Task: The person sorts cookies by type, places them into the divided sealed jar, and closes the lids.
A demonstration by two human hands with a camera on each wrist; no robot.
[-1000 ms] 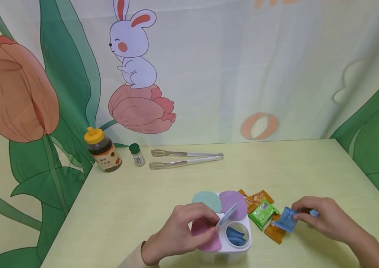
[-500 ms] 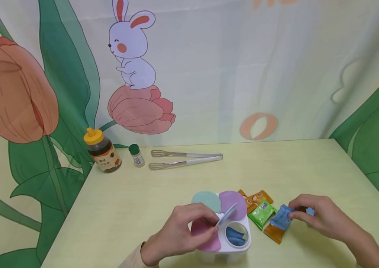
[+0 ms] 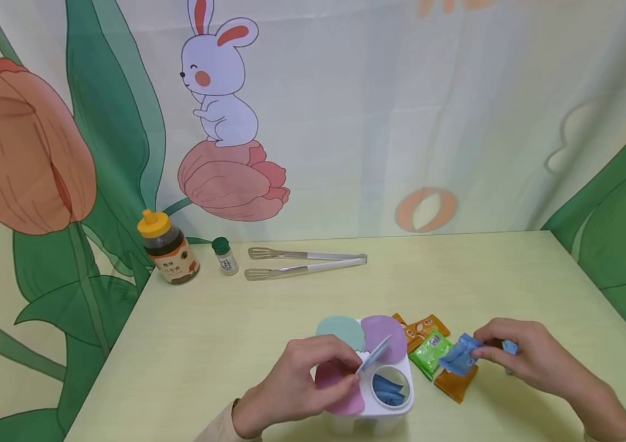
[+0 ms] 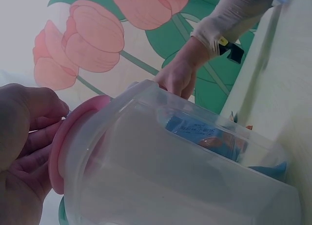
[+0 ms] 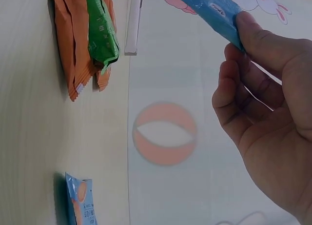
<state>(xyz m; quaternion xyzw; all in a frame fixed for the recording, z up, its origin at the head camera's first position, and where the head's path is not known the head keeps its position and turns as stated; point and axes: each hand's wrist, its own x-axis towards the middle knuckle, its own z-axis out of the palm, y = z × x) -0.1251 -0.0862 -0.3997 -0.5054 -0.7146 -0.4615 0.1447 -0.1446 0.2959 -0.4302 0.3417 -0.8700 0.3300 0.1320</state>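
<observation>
Blue foil packet (image 3: 459, 356) is pinched at one end by the right hand (image 3: 523, 359), just above the desk (image 3: 484, 276) beside the green packet (image 3: 431, 353). It seems light, thin and crinkly, perhaps slippery. The left hand (image 3: 296, 387) holds up a flap lid (image 3: 375, 356) of the plastic container (image 3: 395, 402).

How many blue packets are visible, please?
3 blue packets: one in the right hand, one on the table beside it, one inside the open white container; others may be hidden.
</observation>
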